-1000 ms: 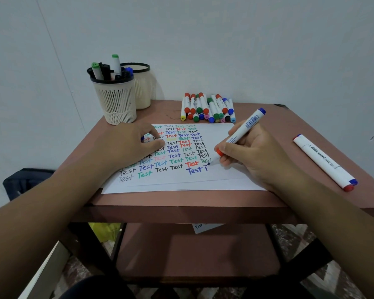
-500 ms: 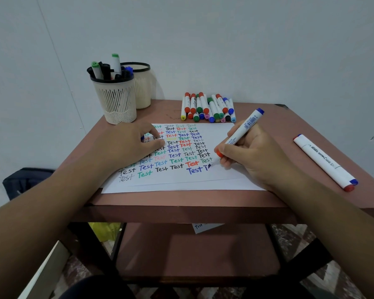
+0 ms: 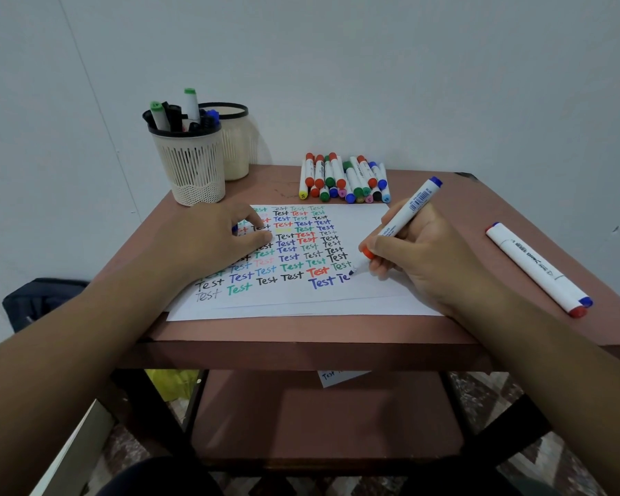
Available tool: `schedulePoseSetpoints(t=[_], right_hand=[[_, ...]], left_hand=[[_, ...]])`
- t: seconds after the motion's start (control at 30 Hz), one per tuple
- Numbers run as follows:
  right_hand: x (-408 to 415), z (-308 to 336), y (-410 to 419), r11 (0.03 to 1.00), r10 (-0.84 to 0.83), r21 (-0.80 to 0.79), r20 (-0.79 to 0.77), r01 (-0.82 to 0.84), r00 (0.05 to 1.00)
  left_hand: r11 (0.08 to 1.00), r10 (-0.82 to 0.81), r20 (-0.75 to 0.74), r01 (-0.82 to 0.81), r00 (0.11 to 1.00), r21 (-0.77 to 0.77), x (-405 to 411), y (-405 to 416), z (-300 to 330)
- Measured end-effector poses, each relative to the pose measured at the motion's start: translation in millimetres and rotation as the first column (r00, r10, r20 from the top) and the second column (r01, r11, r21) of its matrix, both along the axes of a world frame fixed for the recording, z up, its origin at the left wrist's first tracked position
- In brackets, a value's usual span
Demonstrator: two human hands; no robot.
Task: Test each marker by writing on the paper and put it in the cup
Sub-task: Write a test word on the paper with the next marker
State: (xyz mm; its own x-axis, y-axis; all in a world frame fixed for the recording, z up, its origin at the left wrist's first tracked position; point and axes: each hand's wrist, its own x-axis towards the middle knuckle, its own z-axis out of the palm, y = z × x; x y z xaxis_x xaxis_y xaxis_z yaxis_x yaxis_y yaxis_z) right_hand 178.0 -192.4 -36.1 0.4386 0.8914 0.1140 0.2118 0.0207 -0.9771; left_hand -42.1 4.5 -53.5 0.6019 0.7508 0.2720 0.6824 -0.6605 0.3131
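Blue marker (image 3: 405, 216) pinched in right hand (image 3: 423, 255), tip touching paper (image 3: 369, 223)

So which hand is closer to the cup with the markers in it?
Left. The left hand rests on the paper just in front of the cup; the right hand writes farther off, to its right.

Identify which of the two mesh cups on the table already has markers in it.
The nearer mesh cup, front left, holds several capped markers standing upright. The cup behind it, against the wall, shows none above its rim.
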Motion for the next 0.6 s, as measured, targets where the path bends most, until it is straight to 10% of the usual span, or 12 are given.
schedulePoseSetpoints(t=[0.6], right_hand=[[1.8, -1.5, 2.2, 1.000, 0.007, -0.015, -0.016, -0.007, 1.000]], left_hand=[[1.000, -0.006, 0.019, 0.006, 1.000, -0.013, 0.3, -1.2, 1.3]])
